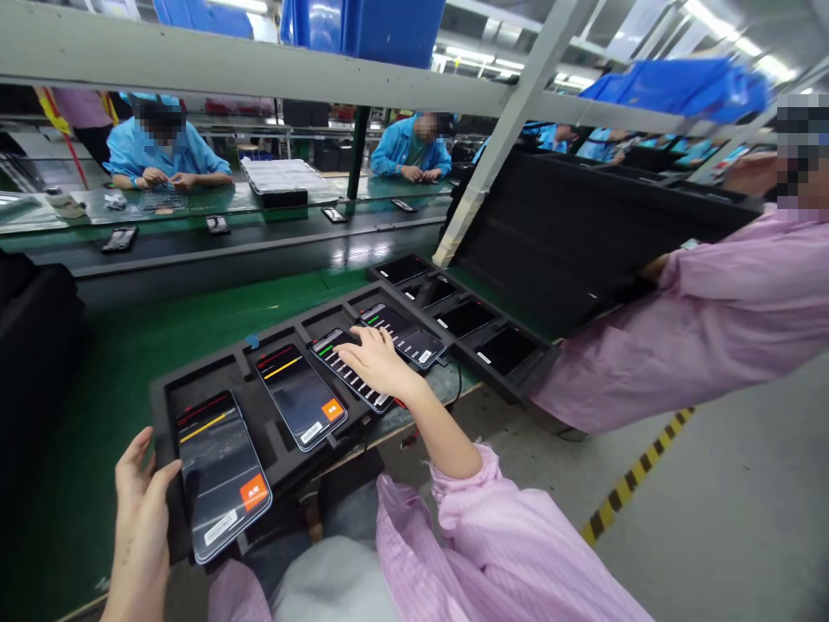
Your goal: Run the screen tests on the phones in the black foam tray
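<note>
A black foam tray point(243, 373) lies tilted across the near bench edge with several smartphones in its slots. My left hand point(139, 501) grips the tray's left end, thumb by the nearest phone point(224, 471), which has a yellow line and an orange square on its lit screen. Beside it, a second phone point(301, 397) displays a similar screen. My right hand point(376, 358) is open over a third phone point(353, 380) with a list on its screen; whether the fingertips touch the glass, I cannot tell. The phone at the tray's right end point(405, 333) also displays a list.
Another black tray point(453, 341) with dark-screened phones adjoins on the right. A person in a pink sleeve point(654, 345) stands there by a large black case point(583, 233). Beyond, a conveyor point(272, 246) carries opened phones, with workers in blue behind. A slanted post point(498, 147) rises nearby.
</note>
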Demonstrator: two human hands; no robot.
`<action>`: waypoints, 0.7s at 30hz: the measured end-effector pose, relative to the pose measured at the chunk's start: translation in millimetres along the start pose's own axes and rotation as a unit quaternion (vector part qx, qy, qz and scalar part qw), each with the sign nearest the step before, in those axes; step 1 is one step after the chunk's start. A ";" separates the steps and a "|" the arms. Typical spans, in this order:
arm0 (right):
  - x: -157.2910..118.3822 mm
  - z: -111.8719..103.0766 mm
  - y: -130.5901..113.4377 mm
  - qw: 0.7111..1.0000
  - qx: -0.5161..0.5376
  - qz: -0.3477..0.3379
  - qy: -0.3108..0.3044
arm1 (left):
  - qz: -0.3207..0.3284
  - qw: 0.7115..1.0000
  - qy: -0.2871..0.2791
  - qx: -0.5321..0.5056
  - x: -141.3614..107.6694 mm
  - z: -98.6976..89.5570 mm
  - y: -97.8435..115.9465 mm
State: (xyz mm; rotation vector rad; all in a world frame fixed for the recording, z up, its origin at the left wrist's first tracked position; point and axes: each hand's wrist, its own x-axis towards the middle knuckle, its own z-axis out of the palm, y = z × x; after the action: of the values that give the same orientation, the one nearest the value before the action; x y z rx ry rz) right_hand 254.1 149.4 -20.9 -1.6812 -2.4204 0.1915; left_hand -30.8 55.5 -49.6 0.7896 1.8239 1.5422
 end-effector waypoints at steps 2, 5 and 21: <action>1.4 -1.9 3.2 1.000 -0.005 -0.009 -0.008 | -0.003 1.000 0.003 0.006 -0.6 0.1 1.3; 1.7 -10.1 16.4 1.000 0.008 0.013 0.025 | -0.007 1.000 0.005 0.012 -2.0 0.7 4.8; 10.2 -19.7 69.5 0.991 0.023 0.124 0.037 | -0.023 0.999 -0.010 0.039 14.1 -5.6 -11.9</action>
State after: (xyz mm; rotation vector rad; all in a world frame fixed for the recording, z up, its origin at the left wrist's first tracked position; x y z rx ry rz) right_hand 318.6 183.2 -15.6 -1.9295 -2.1324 0.2132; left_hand -44.7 61.2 -61.7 0.7903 1.8844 1.4362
